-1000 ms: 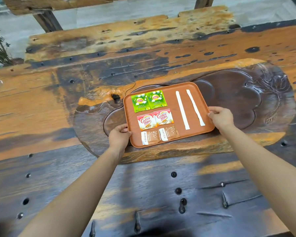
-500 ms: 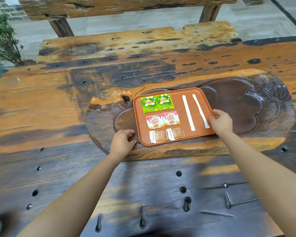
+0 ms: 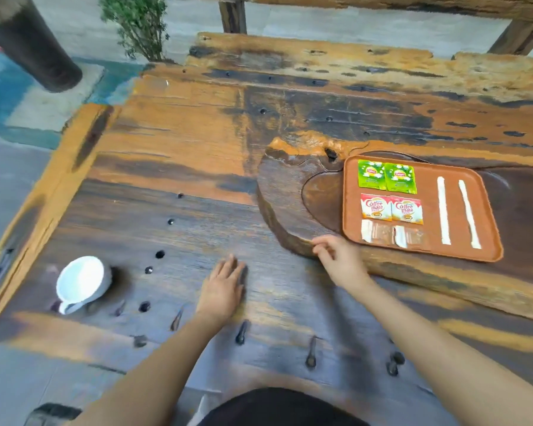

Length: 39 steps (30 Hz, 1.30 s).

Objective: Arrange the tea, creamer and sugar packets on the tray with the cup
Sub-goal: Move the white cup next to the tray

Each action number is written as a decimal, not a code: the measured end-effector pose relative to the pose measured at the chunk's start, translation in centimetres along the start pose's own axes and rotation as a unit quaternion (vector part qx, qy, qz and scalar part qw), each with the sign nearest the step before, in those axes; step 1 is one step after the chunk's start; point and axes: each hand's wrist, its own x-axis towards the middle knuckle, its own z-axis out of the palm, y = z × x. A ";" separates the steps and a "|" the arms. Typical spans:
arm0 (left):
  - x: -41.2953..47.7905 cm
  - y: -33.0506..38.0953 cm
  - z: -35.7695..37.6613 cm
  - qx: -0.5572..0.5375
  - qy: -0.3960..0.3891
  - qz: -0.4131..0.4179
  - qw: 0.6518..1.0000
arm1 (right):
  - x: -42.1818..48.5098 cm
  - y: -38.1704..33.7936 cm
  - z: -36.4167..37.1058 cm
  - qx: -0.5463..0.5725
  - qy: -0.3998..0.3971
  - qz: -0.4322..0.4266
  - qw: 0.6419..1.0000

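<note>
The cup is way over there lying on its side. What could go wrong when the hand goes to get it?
The white cup lies tipped over near the table's left edge, far from the tray. A hasty nudge from the left hand might roll it off. The tray's free space is small, mostly between the creamer packets and the sugar sticks, so setting the cup down could shove those neat rows. Both hands are empty now.

White cup [image 3: 82, 279] and left hand [image 3: 223, 289] motion-blurred; brown packets' [image 3: 394, 236] print unreadable; both forearms cut off by bottom edge
</note>
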 end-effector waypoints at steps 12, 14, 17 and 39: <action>-9.9 -12.8 2.1 -0.013 0.053 -0.135 0.989 | 1.9 -10.0 17.9 -0.237 -0.188 -0.064 0.951; -11.1 -14.8 2.1 -0.057 0.096 -0.172 0.979 | 2.0 -10.9 20.1 -0.258 -0.197 -0.072 0.943; -12.2 -17.8 1.7 -0.148 0.164 -0.258 0.941 | 1.6 -10.9 22.9 -0.296 -0.182 -0.070 0.935; -9.5 -25.3 -3.9 -0.619 0.151 -0.290 0.714 | 0.1 -6.1 20.8 -0.386 -0.126 -0.178 0.896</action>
